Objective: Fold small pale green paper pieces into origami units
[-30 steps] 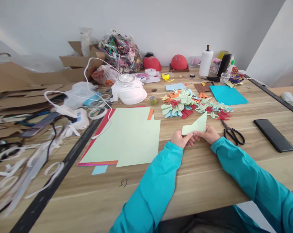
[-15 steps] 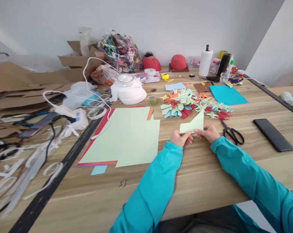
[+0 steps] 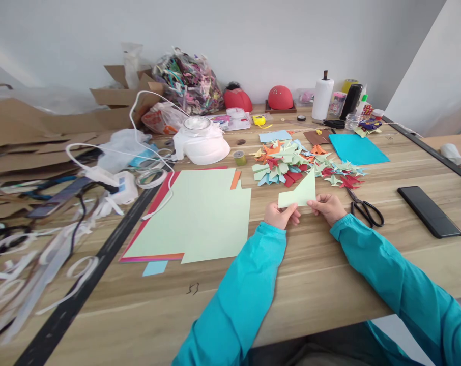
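Observation:
A folded piece of pale green paper (image 3: 299,194) is held upright between my two hands above the table, its pointed corner standing up on the right. My left hand (image 3: 281,215) pinches its lower left part, thumb in front. At its lower right edge, my right hand (image 3: 328,207) is closed with thumb and fingertips on the paper. Just behind lies a pile of folded paper cranes (image 3: 284,160) in green, red, orange and blue. Black-handled scissors (image 3: 366,209) rest right of my right hand.
Pale green paper sheets (image 3: 200,213) lie stacked on the left. A phone (image 3: 429,211) is at the right, and a turquoise sheet (image 3: 358,149) farther back. A thread spool (image 3: 239,157) stands near the white-wrapped bundle (image 3: 202,142). Cables and a power strip (image 3: 125,187) clutter the left.
The folded green paper has shifted slightly left and up. My left hand moved a little left with it; my right hand's fingertips now sit at the paper's right edge.

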`<move>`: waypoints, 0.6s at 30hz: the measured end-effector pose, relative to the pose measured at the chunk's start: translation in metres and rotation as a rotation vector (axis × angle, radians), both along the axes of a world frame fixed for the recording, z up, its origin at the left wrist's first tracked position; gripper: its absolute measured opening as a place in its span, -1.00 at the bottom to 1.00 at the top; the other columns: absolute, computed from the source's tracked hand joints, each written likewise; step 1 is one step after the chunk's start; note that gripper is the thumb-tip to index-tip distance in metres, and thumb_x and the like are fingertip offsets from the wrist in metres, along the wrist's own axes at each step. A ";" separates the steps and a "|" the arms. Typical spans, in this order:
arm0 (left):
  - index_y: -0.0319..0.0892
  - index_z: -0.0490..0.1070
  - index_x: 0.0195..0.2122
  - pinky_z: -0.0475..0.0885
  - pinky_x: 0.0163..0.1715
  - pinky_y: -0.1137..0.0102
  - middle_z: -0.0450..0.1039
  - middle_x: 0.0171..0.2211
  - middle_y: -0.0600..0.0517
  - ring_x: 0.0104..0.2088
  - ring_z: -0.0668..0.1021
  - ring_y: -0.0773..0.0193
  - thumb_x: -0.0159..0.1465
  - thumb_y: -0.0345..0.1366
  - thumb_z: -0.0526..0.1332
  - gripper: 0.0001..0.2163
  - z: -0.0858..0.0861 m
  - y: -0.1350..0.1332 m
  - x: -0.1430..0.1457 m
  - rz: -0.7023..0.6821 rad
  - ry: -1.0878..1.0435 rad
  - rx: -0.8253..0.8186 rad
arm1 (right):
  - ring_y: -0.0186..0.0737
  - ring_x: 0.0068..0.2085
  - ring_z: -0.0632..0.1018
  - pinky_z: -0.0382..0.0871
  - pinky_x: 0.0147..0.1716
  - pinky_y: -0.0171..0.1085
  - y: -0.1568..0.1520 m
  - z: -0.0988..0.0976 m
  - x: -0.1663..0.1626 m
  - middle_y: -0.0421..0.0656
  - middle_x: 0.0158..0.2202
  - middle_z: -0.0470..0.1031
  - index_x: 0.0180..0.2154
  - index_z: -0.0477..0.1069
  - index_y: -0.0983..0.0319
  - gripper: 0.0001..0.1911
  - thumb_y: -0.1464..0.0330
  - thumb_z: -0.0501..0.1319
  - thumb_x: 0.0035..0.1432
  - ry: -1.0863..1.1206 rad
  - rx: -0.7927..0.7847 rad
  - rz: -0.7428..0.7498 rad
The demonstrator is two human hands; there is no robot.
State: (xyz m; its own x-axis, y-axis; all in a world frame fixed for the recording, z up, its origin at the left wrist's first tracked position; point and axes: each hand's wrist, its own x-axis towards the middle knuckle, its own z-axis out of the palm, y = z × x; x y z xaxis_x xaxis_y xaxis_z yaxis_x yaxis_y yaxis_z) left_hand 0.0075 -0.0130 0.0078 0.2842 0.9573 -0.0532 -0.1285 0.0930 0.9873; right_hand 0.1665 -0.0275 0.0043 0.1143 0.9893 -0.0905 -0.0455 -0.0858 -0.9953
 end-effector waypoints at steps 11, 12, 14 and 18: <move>-0.33 0.37 -0.69 0.34 -0.79 0.44 0.40 -0.72 -0.01 -0.78 0.39 0.35 -0.14 -0.15 0.33 -0.70 -0.003 0.006 0.000 0.027 -0.069 -0.096 | -0.47 -0.73 0.25 0.06 -0.72 -0.41 0.000 -0.004 0.001 -0.29 -0.79 0.31 -0.73 0.26 0.26 -0.60 0.16 0.40 -0.37 0.016 0.034 -0.032; -0.33 0.37 -0.69 0.33 -0.79 0.44 0.40 -0.72 0.00 -0.78 0.39 0.35 -0.16 -0.15 0.33 -0.70 -0.003 0.007 0.000 0.021 -0.097 -0.127 | -0.47 -0.72 0.27 0.08 -0.71 -0.41 0.000 -0.003 0.001 -0.27 -0.77 0.33 -0.72 0.28 0.27 -0.61 0.15 0.38 -0.34 0.029 0.034 -0.011; -0.33 0.37 -0.65 0.32 -0.81 0.44 0.40 -0.71 0.00 -0.77 0.40 0.34 -0.18 -0.15 0.34 -0.70 -0.005 0.010 -0.003 -0.003 -0.162 -0.207 | -0.46 -0.70 0.31 0.12 -0.70 -0.41 -0.001 -0.001 0.001 -0.24 -0.74 0.37 -0.70 0.32 0.27 -0.62 0.11 0.34 -0.26 0.059 0.028 0.026; -0.34 0.37 -0.58 0.32 -0.79 0.43 0.39 -0.70 0.00 -0.75 0.41 0.33 -0.12 -0.13 0.30 -0.69 -0.009 0.016 -0.005 -0.097 -0.199 -0.319 | -0.46 -0.70 0.33 0.16 -0.69 -0.42 -0.003 0.001 0.000 -0.23 -0.73 0.38 -0.69 0.34 0.28 -0.60 0.08 0.30 -0.19 0.107 0.014 0.061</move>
State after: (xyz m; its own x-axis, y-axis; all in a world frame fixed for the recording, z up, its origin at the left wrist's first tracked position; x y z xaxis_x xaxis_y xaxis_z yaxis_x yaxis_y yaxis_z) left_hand 0.0024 0.0025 -0.0014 0.4077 0.8695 -0.2787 -0.2902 0.4128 0.8634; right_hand 0.1667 -0.0306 0.0053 0.0445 0.9953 -0.0856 -0.1471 -0.0782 -0.9860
